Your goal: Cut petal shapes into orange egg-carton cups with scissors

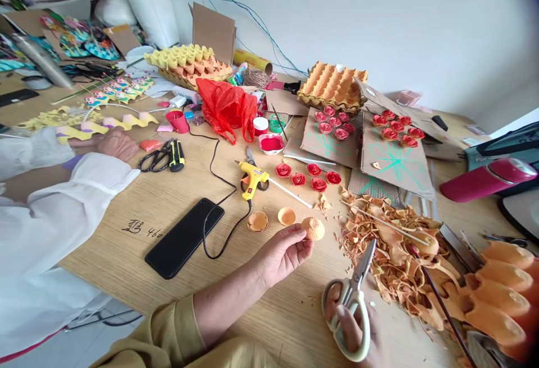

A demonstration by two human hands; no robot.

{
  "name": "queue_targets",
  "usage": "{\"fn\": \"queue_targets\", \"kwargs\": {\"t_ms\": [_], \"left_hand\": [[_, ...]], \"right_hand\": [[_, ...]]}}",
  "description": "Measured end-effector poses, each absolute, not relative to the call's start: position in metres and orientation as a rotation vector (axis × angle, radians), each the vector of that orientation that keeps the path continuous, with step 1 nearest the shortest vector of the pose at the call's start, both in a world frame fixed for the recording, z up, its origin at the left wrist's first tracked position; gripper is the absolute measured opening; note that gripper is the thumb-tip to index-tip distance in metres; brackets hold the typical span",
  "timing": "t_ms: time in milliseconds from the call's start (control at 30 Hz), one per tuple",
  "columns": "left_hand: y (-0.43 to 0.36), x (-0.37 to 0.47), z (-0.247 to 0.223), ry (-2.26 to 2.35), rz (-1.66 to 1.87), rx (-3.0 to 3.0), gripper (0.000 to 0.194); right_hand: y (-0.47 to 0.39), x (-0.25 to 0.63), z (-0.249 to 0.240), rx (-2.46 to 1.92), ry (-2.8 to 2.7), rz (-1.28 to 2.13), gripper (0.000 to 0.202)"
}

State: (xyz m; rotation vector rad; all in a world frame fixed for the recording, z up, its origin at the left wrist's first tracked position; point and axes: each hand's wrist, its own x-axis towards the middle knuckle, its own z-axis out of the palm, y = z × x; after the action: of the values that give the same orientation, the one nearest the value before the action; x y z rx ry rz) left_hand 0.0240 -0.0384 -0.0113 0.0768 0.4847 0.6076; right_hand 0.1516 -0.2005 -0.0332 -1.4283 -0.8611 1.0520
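Observation:
Between the thumb and fingers of my left hand is a round orange egg-carton cup, held over the table. My right hand has its fingers through the handles of white-handled scissors; their blades look closed and point up and away. Two more cut carton cups stand beyond my left hand: a petal-edged cup and a plain cup. A heap of orange carton scraps lies right of the scissors.
Near the middle are a yellow glue gun, a black phone and several red paper roses. Uncut carton cups lie at the right, by a red bottle. At the left rests another person's hand.

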Motion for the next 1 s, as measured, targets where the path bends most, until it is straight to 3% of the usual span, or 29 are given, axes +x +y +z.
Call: {"fn": "queue_targets", "kwargs": {"t_ms": [267,667,1000], "left_hand": [[-0.036,0.02,-0.011,0.495,0.609,0.036,0.015],[-0.044,0.023,-0.011,0.464,0.575,0.119,0.029],[-0.054,0.023,-0.014,0.417,0.525,0.207,0.023]], "right_hand": [[-0.197,0.149,-0.027,-1.508,-1.091,1.196,0.057],[-0.192,0.147,-0.03,-1.55,-1.299,1.19,0.049],[-0.196,0.142,-0.035,-1.583,-1.273,1.034,0.045]]}}
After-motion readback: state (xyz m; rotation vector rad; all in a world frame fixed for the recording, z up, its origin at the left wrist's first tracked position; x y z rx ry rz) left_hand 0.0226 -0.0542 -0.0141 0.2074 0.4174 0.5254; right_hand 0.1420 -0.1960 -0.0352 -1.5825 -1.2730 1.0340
